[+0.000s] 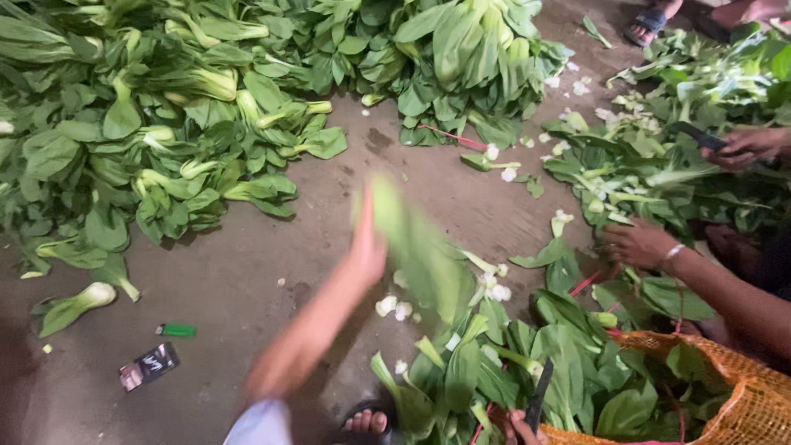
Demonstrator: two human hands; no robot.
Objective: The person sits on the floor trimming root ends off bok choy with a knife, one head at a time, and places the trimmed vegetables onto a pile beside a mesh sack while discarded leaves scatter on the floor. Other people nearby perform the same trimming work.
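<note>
My left hand is stretched out over the concrete floor, blurred by motion, and grips a green bok choy that trails to its right. My right hand shows only at the bottom edge, closed around a dark knife whose blade points up into a heap of leafy bok choy. White cut stem bits lie on the floor between the two hands. My toes in a sandal are just below.
A big bok choy pile covers the top left. On the right, another person's hands work among the greens, one holding a knife. An orange mesh sack lies bottom right. A green lighter and a dark packet lie bottom left.
</note>
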